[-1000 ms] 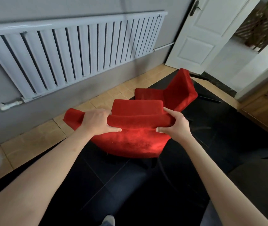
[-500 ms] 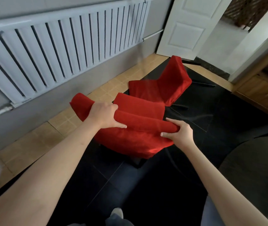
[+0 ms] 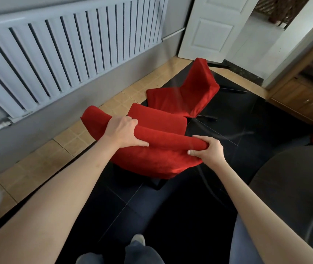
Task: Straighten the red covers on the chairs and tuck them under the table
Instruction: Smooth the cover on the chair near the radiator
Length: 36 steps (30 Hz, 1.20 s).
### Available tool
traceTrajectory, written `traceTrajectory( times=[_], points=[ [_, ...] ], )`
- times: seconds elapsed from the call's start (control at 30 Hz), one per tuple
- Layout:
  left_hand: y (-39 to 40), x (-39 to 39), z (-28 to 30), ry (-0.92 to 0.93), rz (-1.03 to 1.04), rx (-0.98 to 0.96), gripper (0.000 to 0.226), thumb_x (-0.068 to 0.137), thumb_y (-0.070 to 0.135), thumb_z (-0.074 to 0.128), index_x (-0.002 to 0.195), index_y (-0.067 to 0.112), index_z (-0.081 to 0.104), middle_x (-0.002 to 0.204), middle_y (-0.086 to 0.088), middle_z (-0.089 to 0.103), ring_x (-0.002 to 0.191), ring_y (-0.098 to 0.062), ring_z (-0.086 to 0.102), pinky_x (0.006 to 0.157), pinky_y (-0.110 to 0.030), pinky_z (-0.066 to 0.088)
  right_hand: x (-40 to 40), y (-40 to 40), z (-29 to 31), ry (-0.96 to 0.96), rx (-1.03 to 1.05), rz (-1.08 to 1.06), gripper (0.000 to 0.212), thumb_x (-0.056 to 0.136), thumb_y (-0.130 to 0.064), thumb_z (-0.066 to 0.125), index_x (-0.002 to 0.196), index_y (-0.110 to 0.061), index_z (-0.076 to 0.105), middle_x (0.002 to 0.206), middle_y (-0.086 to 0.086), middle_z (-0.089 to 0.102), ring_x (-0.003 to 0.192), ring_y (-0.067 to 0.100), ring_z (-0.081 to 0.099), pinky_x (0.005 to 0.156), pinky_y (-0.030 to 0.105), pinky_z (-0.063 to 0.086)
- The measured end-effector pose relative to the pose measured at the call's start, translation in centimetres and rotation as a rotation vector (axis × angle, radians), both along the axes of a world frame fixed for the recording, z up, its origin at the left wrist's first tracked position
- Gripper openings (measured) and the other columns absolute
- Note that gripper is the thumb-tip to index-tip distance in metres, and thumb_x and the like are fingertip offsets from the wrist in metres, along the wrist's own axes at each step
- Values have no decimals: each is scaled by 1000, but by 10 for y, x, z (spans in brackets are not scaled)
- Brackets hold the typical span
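Okay, both hands on the near chair [image 3: 151,161], gripping the top edge of its red-covered backrest: left hand [image 3: 122,132] curled over the top with thumb on the near face, right hand [image 3: 208,152] pinching the roll of red cover [image 3: 167,139] at the right end. Chair stands on dark floor tiles [image 3: 170,216] beside the white radiator [image 3: 66,54] (wall side). Second red chair [image 3: 186,94] just behind it, near the white door [image 3: 212,27]. Dark round table [image 3: 294,183] at right.
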State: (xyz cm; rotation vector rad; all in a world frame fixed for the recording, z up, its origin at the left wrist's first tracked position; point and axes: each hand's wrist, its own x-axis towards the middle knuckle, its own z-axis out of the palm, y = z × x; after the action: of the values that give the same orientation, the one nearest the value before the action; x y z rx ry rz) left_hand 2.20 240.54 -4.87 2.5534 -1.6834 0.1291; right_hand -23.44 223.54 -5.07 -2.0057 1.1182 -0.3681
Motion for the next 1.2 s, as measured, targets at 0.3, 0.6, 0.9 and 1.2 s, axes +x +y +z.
traceTrajectory(
  times=[0.3,0.6,0.9,1.2],
  points=[
    [39,13,2,-54,96,26,85,52,97,35,75,19,57,67,6,56,60,-11,51,57,-24,38,31,11,0,-38,5,79,70,50,-24,95,115,-27,70,116,-2,64,109,16,58,94,37,51],
    [120,33,-1,-57,272,53,94,44,101,21,76,21,59,67,9,57,62,-12,56,57,-26,41,88,54,-6,-73,50,275,72,48,-26,96,115,-23,70,115,0,64,105,13,59,83,24,49],
    [209,45,-2,-74,471,95,103,39,103,15,86,24,62,77,8,63,70,-15,61,59,-27,40,148,111,-7,-53,61,450,65,50,-27,96,110,-22,71,111,-1,62,103,13,58,85,29,52],
    [262,56,3,-33,564,110,87,42,101,17,75,25,44,72,10,55,68,-14,56,65,-29,44,186,151,-10,-45,49,526,65,50,-31,96,109,-25,69,105,-8,60,96,8,57,72,13,44]
  ],
)
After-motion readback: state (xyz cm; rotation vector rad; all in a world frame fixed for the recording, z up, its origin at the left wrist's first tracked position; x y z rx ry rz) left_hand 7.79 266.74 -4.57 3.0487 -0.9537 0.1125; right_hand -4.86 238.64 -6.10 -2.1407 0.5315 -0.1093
